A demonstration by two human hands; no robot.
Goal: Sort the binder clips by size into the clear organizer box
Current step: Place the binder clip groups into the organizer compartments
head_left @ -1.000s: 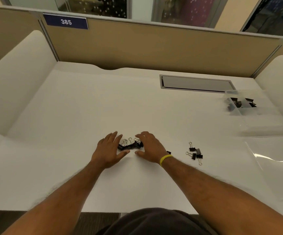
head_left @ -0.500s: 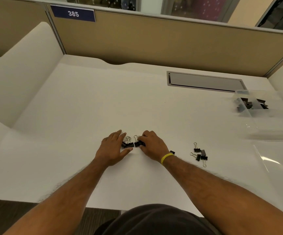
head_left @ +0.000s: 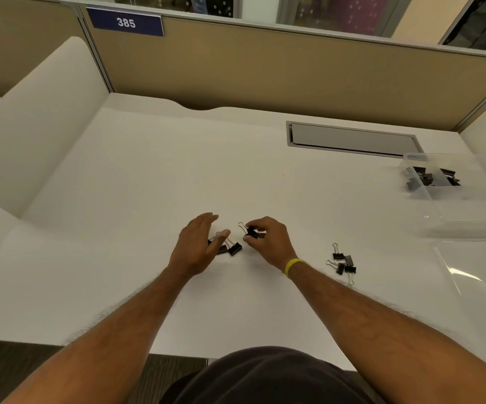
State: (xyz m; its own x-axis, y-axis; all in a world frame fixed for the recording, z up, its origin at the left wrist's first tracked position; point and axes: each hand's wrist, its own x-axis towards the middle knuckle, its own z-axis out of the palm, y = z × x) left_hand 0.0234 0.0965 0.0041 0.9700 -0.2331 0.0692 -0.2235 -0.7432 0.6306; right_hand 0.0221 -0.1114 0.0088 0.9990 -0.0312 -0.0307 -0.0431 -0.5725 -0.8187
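Note:
Small black binder clips with wire handles lie on the white desk. My right hand (head_left: 268,243), with a yellow wristband, pinches one binder clip (head_left: 250,231) just above the desk. My left hand (head_left: 198,246) hovers open, partly covering a little pile of clips (head_left: 233,248) beside it. A second group of clips (head_left: 342,263) lies to the right of my right wrist. The clear organizer box (head_left: 428,193) stands at the far right, with several larger black clips (head_left: 431,177) in its back compartment.
A clear lid or plastic sheet (head_left: 475,266) lies in front of the box at the right edge. A grey cable hatch (head_left: 352,138) is set into the desk at the back. Tan partition walls and white side panels enclose the desk.
My right hand has closed on one clip and lifted it off the pile. My left hand has risen and spread slightly. The camera has tilted, shifting the scene rightwards.

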